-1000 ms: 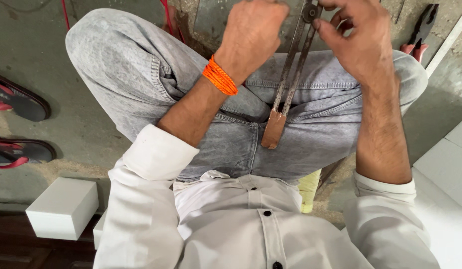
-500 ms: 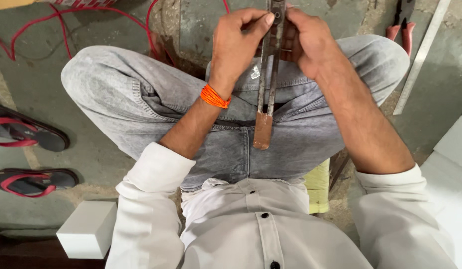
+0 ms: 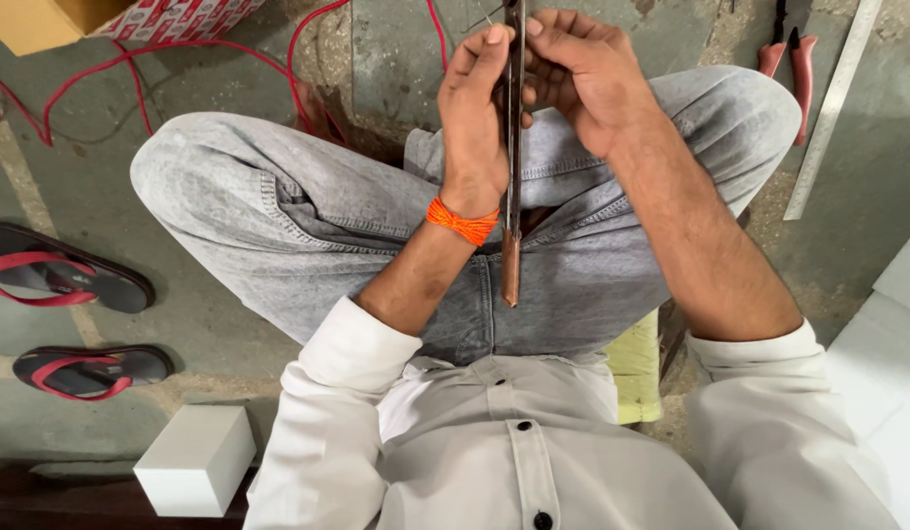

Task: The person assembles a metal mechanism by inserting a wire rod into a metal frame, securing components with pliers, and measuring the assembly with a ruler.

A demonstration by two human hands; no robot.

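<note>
both hands pinch a long thin metal tool [image 3: 513, 147] held upright over the lap: left hand [image 3: 478, 108] fingers closed on it, right hand [image 3: 583, 74] curled around its top. a loosened pinch could drop its brown handle end onto the jeans [image 3: 308, 211].

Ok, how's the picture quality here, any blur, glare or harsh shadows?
Head view: soft, even light with no glare or hard shadows; left hand, right hand and the long metal tool look sharp; wide-angle stretch bends the shirt sleeves at the lower edge.
</note>
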